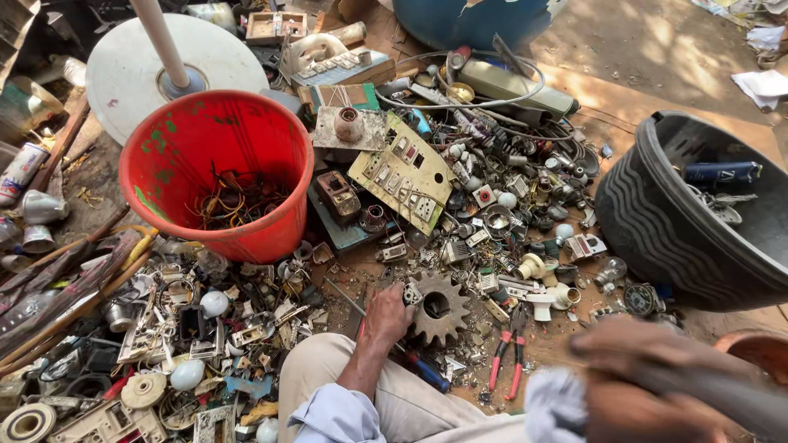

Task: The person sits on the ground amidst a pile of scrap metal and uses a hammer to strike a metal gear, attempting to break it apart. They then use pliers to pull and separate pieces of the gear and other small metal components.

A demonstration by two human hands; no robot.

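My left hand (387,316) rests on the ground and pinches a small metal part (411,294) against the rim of a rusty toothed gear (441,308). The gear lies flat on the dirt just right of that hand. My right hand (636,385) is blurred at the lower right, closed around a grey bar-like tool handle (722,398) that runs off toward the frame's corner. My knee in beige trousers (328,369) sits below the left hand.
A red bucket (164,176) with wires stands at upper left and a black tub (657,221) at right. Red-handled pliers (509,358) and a blue-handled screwdriver (428,374) lie near the gear. Switch plates, bulbs and small scrap cover the ground.
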